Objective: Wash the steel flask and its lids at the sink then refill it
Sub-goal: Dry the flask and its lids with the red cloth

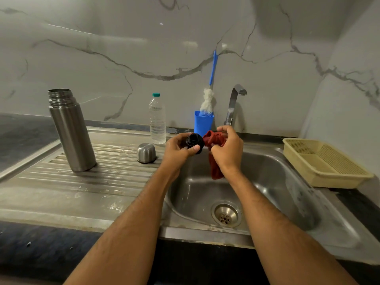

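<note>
Over the sink (267, 161), the left hand (177, 150) grips the black inner lid (194, 141), fingers curled round its rim. Touching it at 3 o'clock, the right hand (228, 149) pinches a bunched red cloth (214, 153). Both hands sit equally near; flask (71, 130) stands upright well off at 9 o'clock.

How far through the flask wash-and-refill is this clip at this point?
Partway. Done: the steel flask stands open on the wet drainboard, its steel cup lid upside down beside it. In hand: left hand holds the black stopper, right hand works a red cloth against it. Left: refilling and closing; the water bottle is capped.
</note>
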